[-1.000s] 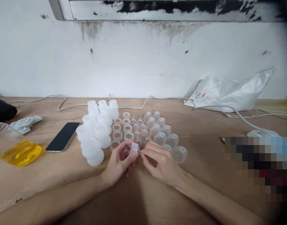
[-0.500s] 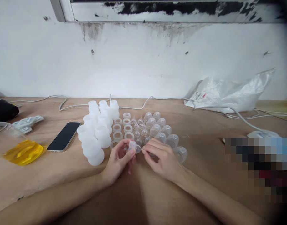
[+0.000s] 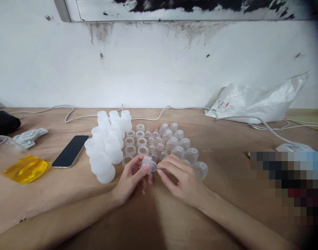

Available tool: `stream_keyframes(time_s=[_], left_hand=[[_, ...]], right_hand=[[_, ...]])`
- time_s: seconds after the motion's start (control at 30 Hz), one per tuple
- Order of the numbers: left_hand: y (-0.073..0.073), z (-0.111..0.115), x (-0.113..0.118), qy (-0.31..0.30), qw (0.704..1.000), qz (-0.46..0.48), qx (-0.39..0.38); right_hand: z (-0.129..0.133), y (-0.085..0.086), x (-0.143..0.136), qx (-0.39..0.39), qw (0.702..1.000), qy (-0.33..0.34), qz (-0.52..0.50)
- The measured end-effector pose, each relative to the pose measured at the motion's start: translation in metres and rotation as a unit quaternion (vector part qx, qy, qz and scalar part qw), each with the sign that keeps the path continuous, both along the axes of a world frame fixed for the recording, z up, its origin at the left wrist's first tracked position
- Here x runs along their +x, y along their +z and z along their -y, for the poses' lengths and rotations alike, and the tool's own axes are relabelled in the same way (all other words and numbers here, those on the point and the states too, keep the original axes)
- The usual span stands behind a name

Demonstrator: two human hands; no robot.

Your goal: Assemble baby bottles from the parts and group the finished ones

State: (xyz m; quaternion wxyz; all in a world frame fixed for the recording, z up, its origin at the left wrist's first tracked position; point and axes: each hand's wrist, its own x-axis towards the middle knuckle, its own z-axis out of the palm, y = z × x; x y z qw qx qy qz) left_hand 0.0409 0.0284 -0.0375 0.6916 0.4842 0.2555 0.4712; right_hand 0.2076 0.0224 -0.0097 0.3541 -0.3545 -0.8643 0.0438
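Between my fingers my left hand (image 3: 134, 177) grips a translucent screw ring (image 3: 146, 161), turned on its side. A clear bottle nipple (image 3: 153, 166) pokes out of the ring towards the right. Its tip is pinched by the thumb and forefinger of my right hand (image 3: 179, 175). Behind my hands stand rows of loose screw rings (image 3: 130, 150) and small clear nipples (image 3: 160, 146). White baby bottles (image 3: 112, 147) are grouped to the left. Clear domed caps (image 3: 191, 155) stand in rows on the right, some partly hidden by my right hand.
A phone (image 3: 70, 151) lies left of the bottles, beside a clear container with yellow liquid (image 3: 26, 169). Further left are small packets (image 3: 30, 137) and a black pouch (image 3: 4, 122). A white cable (image 3: 151, 119) runs along the wall to a plastic bag (image 3: 249, 104).
My right hand still pinches the nipple tip, and the nipple sits slightly differently in the ring, its stretched tip less visible. The view has shifted slightly.
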Motion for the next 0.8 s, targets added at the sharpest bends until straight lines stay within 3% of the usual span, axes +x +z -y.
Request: stream_keyframes(time_s=[0.43,0.67,0.8], left_hand=[[0.001,-0.002,0.003,-0.058,0.998,-0.008,-0.022],[-0.008,-0.005,0.004,-0.070,0.997,-0.019,-0.021],[0.006,0.008,0.003,-0.063,0.996,-0.051,-0.022]], right_hand=[[-0.001,-0.007,0.001,0.027,0.999,-0.010,0.020],[0.001,-0.009,-0.003,-0.041,0.999,-0.002,-0.010],[0.001,-0.009,-0.003,-0.055,0.997,0.021,-0.053]])
